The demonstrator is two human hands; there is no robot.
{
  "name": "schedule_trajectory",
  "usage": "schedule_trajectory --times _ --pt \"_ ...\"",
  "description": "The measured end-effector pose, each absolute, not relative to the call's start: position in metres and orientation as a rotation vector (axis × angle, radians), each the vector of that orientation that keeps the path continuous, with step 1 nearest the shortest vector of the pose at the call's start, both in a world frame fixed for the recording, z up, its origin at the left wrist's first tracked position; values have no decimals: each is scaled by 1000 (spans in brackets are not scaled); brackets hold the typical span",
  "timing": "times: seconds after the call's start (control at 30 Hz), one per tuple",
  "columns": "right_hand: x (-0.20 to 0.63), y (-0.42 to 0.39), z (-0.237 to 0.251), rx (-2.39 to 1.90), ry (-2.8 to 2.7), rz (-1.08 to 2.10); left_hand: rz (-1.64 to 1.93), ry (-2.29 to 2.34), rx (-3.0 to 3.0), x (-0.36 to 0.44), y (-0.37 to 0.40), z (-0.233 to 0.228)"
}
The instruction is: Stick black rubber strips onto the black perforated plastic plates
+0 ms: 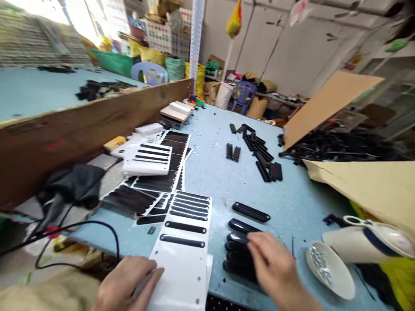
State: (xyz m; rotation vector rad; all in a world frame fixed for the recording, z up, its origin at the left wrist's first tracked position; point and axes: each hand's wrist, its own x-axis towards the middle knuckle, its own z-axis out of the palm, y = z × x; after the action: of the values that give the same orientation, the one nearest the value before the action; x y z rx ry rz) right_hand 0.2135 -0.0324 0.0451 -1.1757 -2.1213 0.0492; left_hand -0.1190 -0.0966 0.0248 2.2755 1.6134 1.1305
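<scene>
My left hand (pixel 129 280), with thumb and fingers closed, is at the left edge of a white backing sheet (pixel 181 268). The sheet carries black adhesive strips (pixel 183 241) with rounded ends, and its near part is bare white. My right hand (pixel 275 265) reaches over a row of glossy black elongated plastic pieces (pixel 238 257). Its fingertips are closed at the right end of one piece (pixel 237 238); the hand hides the right ends of others. Just beyond lies a single black piece with a ribbed face (pixel 251 211).
More strip sheets (pixel 173 160) and a white block with black slots (pixel 147 160) lie left, beside a wooden board (pixel 97 121). Loose black parts (pixel 259 151) are scattered farther back. At right are a bowl of small metal parts (pixel 343 280), a white jug (pixel 359 242) and cardboard (pixel 330 108).
</scene>
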Motion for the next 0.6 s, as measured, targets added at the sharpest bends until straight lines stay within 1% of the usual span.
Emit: schedule_trajectory --times 0.07,0.1,0.17,0.2,0.27,0.37,0.47,0.53,0.6 --pt "157 -46 44 -841 -2210 194 1142 1824 2199 -127 -95 29" --pt "129 -51 43 -784 -2235 247 1150 1905 2159 -131 -93 28" --pt "82 -56 37 -914 -2278 348 1135 1997 2080 -139 -89 25" --pt "64 -56 32 -1023 -2284 372 1120 2015 2039 -142 -87 24" --pt "42 -56 18 -1107 -2310 367 1124 2038 1952 -148 -83 21" --pt "34 -61 -2 -996 -2263 261 1122 2059 1799 -152 -86 19" --pt "45 -71 -11 -858 -2082 181 1020 2050 1597 -150 -98 17" --pt "52 -78 -12 -856 -1973 197 924 1946 1390 -145 -107 16" --pt "53 -88 -12 -850 -1926 183 865 1709 1132 -135 -114 16"
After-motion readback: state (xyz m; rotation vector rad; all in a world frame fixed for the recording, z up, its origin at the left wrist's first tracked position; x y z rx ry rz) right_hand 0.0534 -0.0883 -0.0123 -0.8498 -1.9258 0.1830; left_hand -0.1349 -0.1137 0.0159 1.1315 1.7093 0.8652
